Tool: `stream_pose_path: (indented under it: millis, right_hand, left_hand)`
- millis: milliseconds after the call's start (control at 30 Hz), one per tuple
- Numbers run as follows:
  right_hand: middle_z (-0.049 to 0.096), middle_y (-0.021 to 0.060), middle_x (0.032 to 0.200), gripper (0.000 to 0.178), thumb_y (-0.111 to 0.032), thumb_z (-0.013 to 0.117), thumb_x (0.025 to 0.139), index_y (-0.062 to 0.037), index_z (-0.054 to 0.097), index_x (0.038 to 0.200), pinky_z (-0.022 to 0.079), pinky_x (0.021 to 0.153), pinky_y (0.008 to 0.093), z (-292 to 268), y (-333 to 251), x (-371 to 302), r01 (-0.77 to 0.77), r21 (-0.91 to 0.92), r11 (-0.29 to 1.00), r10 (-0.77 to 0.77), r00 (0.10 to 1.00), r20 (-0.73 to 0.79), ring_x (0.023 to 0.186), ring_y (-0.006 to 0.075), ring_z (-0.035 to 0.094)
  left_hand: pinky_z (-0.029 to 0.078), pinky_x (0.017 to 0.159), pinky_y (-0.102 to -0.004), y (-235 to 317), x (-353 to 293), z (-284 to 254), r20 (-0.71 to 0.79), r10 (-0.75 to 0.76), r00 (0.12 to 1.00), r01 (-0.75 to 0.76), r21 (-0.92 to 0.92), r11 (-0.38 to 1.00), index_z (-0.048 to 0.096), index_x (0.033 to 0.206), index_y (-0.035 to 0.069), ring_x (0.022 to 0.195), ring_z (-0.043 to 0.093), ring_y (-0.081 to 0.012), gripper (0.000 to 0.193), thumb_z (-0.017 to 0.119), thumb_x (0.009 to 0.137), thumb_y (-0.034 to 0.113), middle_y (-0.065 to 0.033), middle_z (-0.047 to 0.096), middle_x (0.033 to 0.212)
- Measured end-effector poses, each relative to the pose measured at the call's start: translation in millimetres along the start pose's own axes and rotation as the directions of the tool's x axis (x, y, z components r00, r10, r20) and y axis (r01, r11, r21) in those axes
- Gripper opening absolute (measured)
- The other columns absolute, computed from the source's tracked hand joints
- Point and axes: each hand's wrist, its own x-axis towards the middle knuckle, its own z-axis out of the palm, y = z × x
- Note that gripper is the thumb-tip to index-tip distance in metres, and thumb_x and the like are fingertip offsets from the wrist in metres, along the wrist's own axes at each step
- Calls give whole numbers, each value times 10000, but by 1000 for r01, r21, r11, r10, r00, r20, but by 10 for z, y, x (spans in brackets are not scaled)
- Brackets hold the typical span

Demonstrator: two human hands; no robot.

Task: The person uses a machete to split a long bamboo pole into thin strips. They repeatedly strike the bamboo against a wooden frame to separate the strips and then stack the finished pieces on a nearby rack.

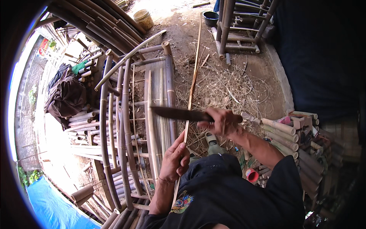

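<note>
A long, dark-bladed knife [177,114] lies across the middle of the view, its blade pointing left. My right hand [221,121] is closed round its handle. Under the blade runs a long thin bamboo strip [192,89], stretching from my body away over the ground. My left hand [176,158] pinches this strip nearer to me, thumb on top, a little below the knife. The blade crosses over the strip; whether it touches cannot be made out.
A bamboo bench [170,84] stands close on my left, with a loose pole [131,59] across its frame. Shavings [228,87] litter the ground ahead. Cut bamboo pieces [280,131] and a red cup [251,175] are at my right. A bamboo rack [240,47] stands far right.
</note>
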Motion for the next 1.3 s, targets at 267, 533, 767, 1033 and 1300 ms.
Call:
stream_pose_path:
  millis: [267,533,767,1033,1300]
  right_hand:
    - [584,89,584,643,-685,433,913,-65,596,856,500,465,416,14,70,-45,-52,-18,998,53,996,70,501,246,622]
    - [579,89,638,578,-636,530,892,-62,569,847,533,513,392,72,-110,-187,5,-3,1000,-5,999,34,581,270,653]
    - [601,106,684,588,-649,562,863,-63,568,831,519,511,400,131,-212,-211,140,30,990,-139,990,-12,615,295,658]
    - [569,110,601,564,-626,511,909,-69,567,840,494,478,417,158,-160,-185,111,45,993,-107,991,-81,566,325,651]
    - [589,88,635,581,-652,532,885,-74,566,830,528,495,396,136,30,-127,36,-60,998,-40,998,-57,563,280,660]
  left_hand:
    - [257,305,-189,-85,-96,-68,-24,-4,1000,6,85,996,318,1505,158,354,302,-52,520,489,1021,238,15,414,551]
    - [266,310,-190,-79,-93,-56,-60,17,998,-10,117,993,357,1485,139,351,323,-56,500,495,1019,255,5,425,535]
    - [329,419,-177,-129,-52,-52,-97,91,991,-50,359,932,501,1362,48,476,424,-35,392,518,1013,227,7,565,726]
    - [229,408,-168,-153,-182,19,-111,97,989,-50,368,929,524,1342,29,452,334,-10,393,526,1007,234,59,427,604]
    - [224,417,-173,-190,-195,15,-120,103,987,-54,355,933,511,1349,8,453,330,-13,417,533,1003,239,67,407,593]
